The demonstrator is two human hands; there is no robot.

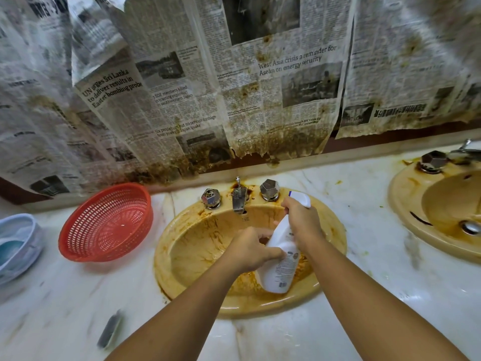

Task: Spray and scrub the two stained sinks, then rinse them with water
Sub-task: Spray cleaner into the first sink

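Washroom, double vanity: two stained yellow sinks (182, 230) (406, 204) set in a marble tabletop (364, 256), chrome faucet (239, 198) with taps, stained newspaper (182, 100) covering the wall behind.

Second sink (406, 204) cut off by right edge; its tap (467, 149) only partly in frame. Drain of near sink (166, 246) hidden behind hands and bottle (279, 259). Blue-white bowl (28, 230) cropped at left edge. Dark object (109, 330) on desk (65, 295) blurred, unidentifiable. Bottle label print too small to read.
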